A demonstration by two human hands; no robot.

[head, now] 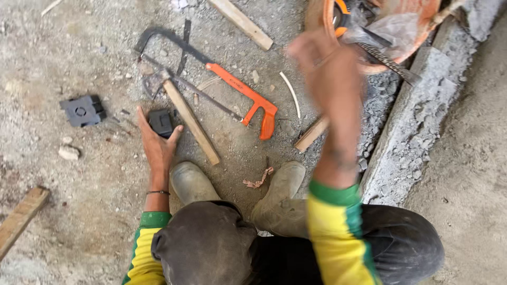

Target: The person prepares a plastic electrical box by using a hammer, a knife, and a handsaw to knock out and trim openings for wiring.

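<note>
- A dusty concrete floor (79, 221) is lying under scattered tools.
- The left hand (157, 145), fingers apart, is touching a small black plastic box (161, 122); it looks light, stiff, graspable by its sides.
- The right hand (330, 71) is blurring; fingers unclear.
- An orange-handled hacksaw (240, 92) is lying far right.

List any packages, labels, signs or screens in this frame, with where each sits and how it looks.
Plastic bag: crumpled, clear-greyish, in the orange bucket at top right, beyond the raised right hand.
Label on the hacksaw: small dark marking on its orange frame, centre of the floor; too small to make out.
No signs or screens.
</note>
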